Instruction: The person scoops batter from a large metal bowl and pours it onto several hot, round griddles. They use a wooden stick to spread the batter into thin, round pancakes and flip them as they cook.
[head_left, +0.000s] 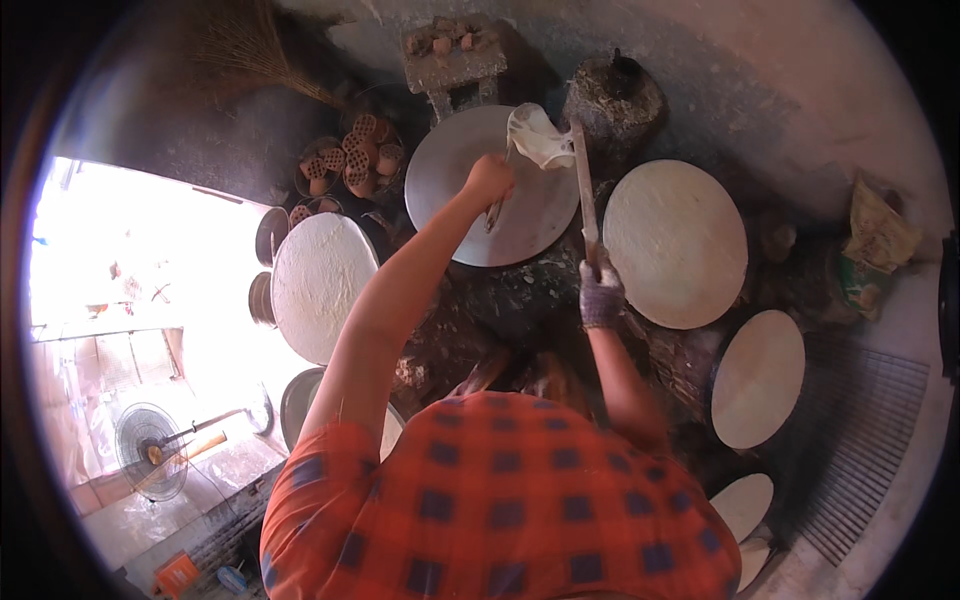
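My bare left hand (491, 180) is closed on the handle of a metal tool (493, 214) above a large round grey metal griddle (465, 232). My right hand (601, 296), in a knitted work glove, grips a long flat stick (583, 180). A pale, wet-looking sheet of batter or dough (538, 136) hangs over the griddle's upper right, between the two tools, touching the stick's far end. Right of the stick lies a round pale disc (675, 244); another white disc (324, 289) is left of my left arm.
Perforated clay-coloured briquettes (360, 154) lie beyond the left disc. A crusted stool (454, 67) and a rough round stove-like block (615, 97) stand behind the griddle. More pale discs (757, 379) are at right, near a metal grate (862, 450). A fan (151, 452) stands lower left.
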